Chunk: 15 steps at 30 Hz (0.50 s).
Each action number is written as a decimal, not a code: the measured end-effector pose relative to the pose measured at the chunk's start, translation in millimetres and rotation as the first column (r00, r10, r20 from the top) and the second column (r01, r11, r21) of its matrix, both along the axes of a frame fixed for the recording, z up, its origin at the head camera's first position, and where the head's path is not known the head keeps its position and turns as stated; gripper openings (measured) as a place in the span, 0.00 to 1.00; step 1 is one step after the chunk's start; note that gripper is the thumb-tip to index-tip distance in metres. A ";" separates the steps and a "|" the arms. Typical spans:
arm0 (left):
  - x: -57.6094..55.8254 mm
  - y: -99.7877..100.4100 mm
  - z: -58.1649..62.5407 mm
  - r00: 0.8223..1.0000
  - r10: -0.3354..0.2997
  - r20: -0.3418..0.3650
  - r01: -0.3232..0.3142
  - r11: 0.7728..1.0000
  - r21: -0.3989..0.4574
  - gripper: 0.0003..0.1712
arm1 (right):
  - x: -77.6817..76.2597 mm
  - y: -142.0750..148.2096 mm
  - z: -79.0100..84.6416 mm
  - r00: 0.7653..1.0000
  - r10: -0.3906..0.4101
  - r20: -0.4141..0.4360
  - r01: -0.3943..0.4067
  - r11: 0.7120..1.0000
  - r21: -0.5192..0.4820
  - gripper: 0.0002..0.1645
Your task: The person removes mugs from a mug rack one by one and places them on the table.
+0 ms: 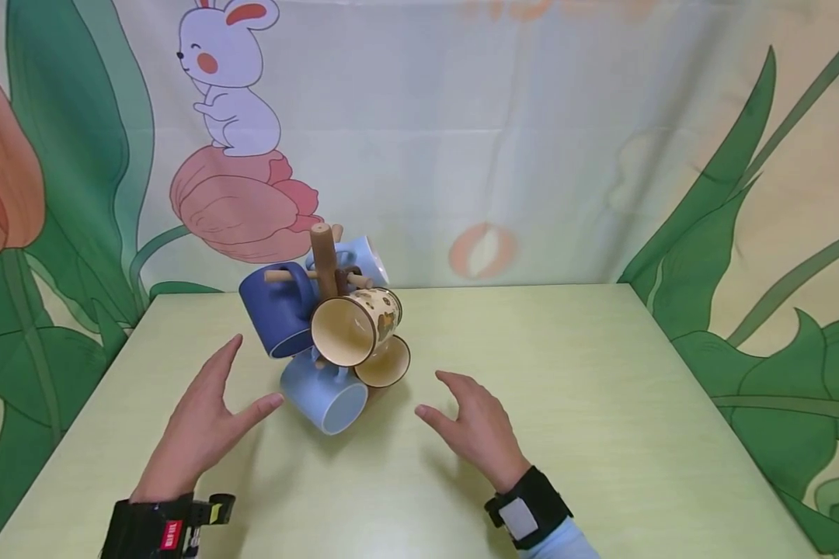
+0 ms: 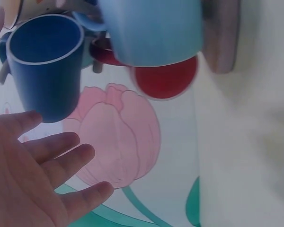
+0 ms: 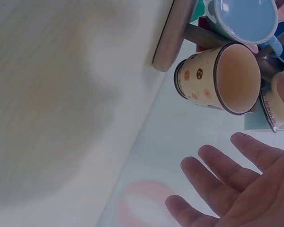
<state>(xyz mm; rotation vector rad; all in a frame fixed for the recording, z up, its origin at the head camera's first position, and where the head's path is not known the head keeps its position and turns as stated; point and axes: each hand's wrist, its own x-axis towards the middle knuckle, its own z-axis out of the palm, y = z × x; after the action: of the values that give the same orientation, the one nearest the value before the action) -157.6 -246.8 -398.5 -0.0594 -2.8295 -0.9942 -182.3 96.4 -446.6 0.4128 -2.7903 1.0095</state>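
Note:
A wooden mug rack [image 1: 324,260] stands on the table with several mugs hung on its pegs. On its left side hangs a dark blue mug [image 1: 273,310], and a light blue mug [image 1: 322,392] hangs low at the front. Two cream patterned mugs [image 1: 384,310] face forward, one above the other. Behind the post is another light blue mug [image 1: 369,260]; the left wrist view also shows a red mug [image 2: 165,80]. My left hand [image 1: 199,427], fingers spread, is nearest the dark blue mug. To the rack's right, my right hand [image 1: 478,431] is apart from the mugs, thumb and fingers spread, holding nothing.
The pale table [image 1: 587,388] extends on both sides of the rack. Behind it hangs a cloth backdrop [image 1: 419,140] printed with a rabbit, flowers and leaves. A black strap [image 1: 531,508] circles the right wrist, and a black band with a device [image 1: 161,528] circles the left.

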 end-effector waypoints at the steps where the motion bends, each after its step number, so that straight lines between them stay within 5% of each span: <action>1: -0.6 0.2 2.4 1.000 0.003 -0.003 -0.003 1.000 0.000 0.63 | 0.3 -0.4 1.0 1.000 0.002 -0.002 -0.002 1.000 -0.001 0.37; 9: -6.7 0.2 16.5 0.999 0.012 -0.034 -0.011 0.999 0.032 0.60 | 1.2 -2.6 6.3 1.000 0.018 -0.006 -0.018 1.000 0.002 0.37; 15: -21.0 0.8 25.5 0.999 0.048 -0.013 -0.045 0.987 0.151 0.56 | 2.3 -3.8 8.2 1.000 0.022 -0.015 -0.022 1.000 0.010 0.37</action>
<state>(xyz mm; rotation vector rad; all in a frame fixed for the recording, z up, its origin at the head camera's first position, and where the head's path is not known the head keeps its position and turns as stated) -178.6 -245.9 -373.0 0.0140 -2.7173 -1.1879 -180.0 92.6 -438.4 0.4514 -2.7838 0.9934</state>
